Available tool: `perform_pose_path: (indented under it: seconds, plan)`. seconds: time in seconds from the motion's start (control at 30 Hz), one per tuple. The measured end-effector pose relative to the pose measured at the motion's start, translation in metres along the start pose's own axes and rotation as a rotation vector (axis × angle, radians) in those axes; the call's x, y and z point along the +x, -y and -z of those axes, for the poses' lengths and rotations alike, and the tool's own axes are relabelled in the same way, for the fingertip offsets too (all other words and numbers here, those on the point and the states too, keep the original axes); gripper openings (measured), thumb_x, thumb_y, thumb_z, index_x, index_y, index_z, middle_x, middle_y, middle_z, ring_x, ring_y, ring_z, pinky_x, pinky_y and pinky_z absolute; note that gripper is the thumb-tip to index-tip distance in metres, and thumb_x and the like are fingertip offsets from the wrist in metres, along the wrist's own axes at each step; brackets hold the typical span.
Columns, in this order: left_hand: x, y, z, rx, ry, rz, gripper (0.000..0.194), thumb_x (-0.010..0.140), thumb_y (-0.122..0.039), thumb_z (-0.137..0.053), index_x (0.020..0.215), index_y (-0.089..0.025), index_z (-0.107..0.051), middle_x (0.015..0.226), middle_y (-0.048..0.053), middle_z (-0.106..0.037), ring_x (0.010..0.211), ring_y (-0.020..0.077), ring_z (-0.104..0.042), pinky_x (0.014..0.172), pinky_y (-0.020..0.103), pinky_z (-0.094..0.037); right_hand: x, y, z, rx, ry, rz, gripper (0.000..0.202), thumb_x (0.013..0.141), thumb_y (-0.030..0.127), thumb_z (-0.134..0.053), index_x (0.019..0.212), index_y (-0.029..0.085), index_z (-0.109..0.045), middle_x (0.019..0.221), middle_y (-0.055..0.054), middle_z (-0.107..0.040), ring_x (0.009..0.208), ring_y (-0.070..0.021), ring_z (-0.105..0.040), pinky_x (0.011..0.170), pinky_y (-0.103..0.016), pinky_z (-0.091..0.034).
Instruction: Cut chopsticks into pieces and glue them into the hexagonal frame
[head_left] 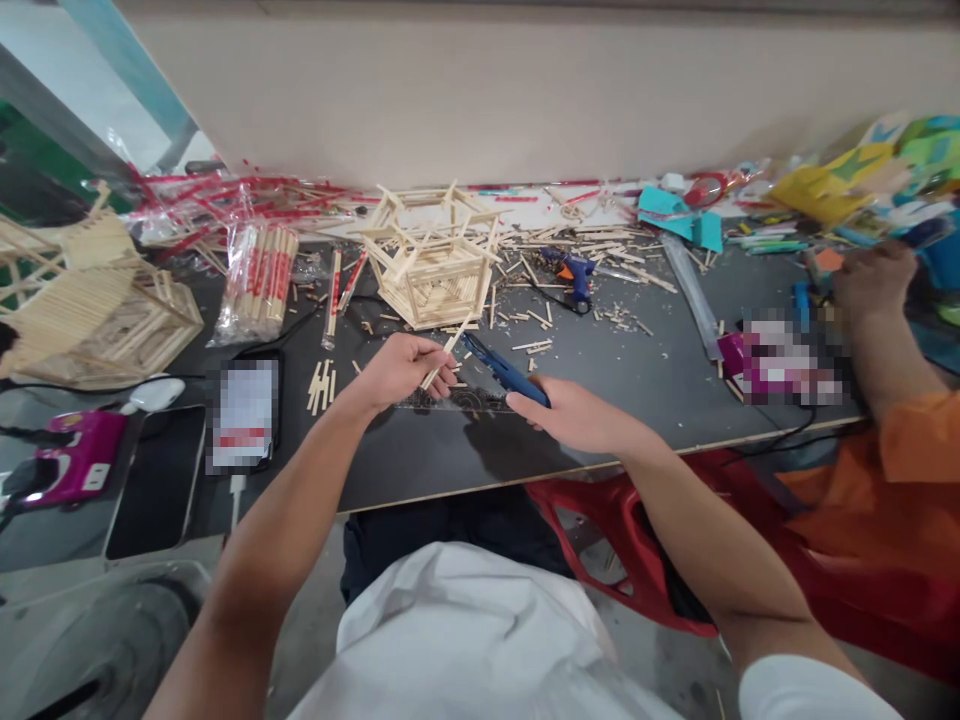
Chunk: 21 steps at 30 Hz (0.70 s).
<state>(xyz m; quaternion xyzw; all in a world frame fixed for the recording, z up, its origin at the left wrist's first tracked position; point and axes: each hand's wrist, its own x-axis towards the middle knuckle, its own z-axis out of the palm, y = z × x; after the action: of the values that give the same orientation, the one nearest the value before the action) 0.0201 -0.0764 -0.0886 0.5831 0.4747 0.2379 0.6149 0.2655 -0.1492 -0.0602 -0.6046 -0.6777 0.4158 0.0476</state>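
Observation:
My left hand (409,368) is closed on thin wooden sticks (454,343), which slant up and to the right from the fingers. In my right hand (574,408) are blue-handled pliers (510,375), their dark jaws pointing left, close to the sticks. Whether the jaws touch the sticks I cannot tell. Just beyond both hands stands a many-sided frame (435,270) built of wooden sticks. A clear ruler (457,400) lies flat on the dark table under my hands. Several short cut sticks (321,387) lie to the left of my left hand.
A blue glue gun (577,278) rests among wood scraps. Packaged chopsticks (259,275), a phone (244,410), a dark tablet-like device (156,482) and a purple power strip (79,460) are on the left. Another stick structure (112,310) stands there. At right, a co-worker's hand (874,285) reaches over the table.

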Motion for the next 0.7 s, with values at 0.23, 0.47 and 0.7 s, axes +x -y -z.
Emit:
perform_pose_path:
  seconds: [0.23, 0.47, 0.7]
  plan:
    - [-0.001, -0.001, 0.002, 0.044, -0.006, -0.004, 0.023, 0.095, -0.012, -0.051, 0.077, -0.010, -0.067, 0.067, 0.006, -0.071, 0.054, 0.0132, -0.067, 0.052, 0.022, -0.055, 0.002, 0.009, -0.004, -0.029, -0.041, -0.009, 0.039, 0.096, 0.056, -0.044, 0.081, 0.021, -0.052, 0.082, -0.004, -0.066, 0.074, -0.0179, -0.058, 0.065, -0.029, -0.040]
    - [-0.002, -0.001, -0.007, 0.106, 0.083, 0.046, 0.023, 0.093, -0.013, -0.052, 0.076, -0.010, -0.067, 0.068, 0.007, -0.071, 0.055, 0.0139, -0.067, 0.053, 0.023, -0.055, 0.006, 0.012, -0.007, 0.005, -0.027, 0.029, 0.043, 0.096, 0.059, -0.042, 0.086, 0.019, -0.056, 0.084, -0.005, -0.067, 0.076, -0.0182, -0.060, 0.065, -0.028, -0.041]
    - [-0.004, -0.004, -0.009, 0.135, 0.078, 0.056, 0.025, 0.095, -0.013, -0.050, 0.076, -0.010, -0.066, 0.066, 0.006, -0.070, 0.054, 0.0132, -0.066, 0.052, 0.023, -0.055, 0.008, 0.012, -0.011, -0.046, -0.064, 0.041, 0.042, 0.096, 0.057, -0.042, 0.086, 0.020, -0.057, 0.084, -0.005, -0.067, 0.076, -0.0184, -0.060, 0.066, -0.028, -0.041]
